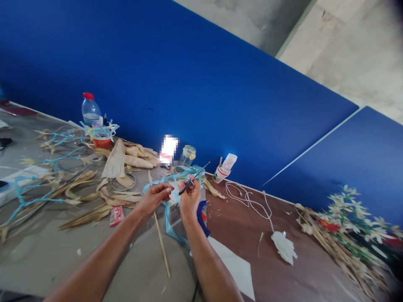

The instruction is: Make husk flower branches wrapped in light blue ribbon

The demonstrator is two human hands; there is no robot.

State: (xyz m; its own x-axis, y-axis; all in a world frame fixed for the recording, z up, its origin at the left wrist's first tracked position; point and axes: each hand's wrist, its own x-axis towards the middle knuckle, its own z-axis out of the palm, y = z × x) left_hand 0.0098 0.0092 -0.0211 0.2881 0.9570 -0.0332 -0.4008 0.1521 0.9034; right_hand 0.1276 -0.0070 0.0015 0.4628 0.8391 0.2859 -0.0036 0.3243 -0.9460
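the right hand [190,198] has its fingers curled round a pair of dark scissors [189,183], whose slim tip points up and away, past the knuckles. the left hand [156,196] is just beside it, thumb and fingertips drawn close together; i cannot tell whether anything thin is pinched between them.

the likeliest trouble is how little room lies between the two hands: if the scissors swung inward, they could nick the left fingertips. the blue ribbon [170,228] hangs below the fingers and is bunched beyond them too, so a loop could snag on the blades or a wrist and be cut or dragged by mistake.

the clear jar [187,156] stands just beyond the right fingers; a long reach or a hard tug on the ribbon could knock it. the paper cup [219,175], farther to the right of those fingers, looks light and has a tissue [229,161] poking out, so a bump might tip it. left of the left fingers, the dry husks [138,162] look brittle and could crack under a dragging forearm. the thin stick [161,245], nearer the body than the left fingers, might roll if brushed.
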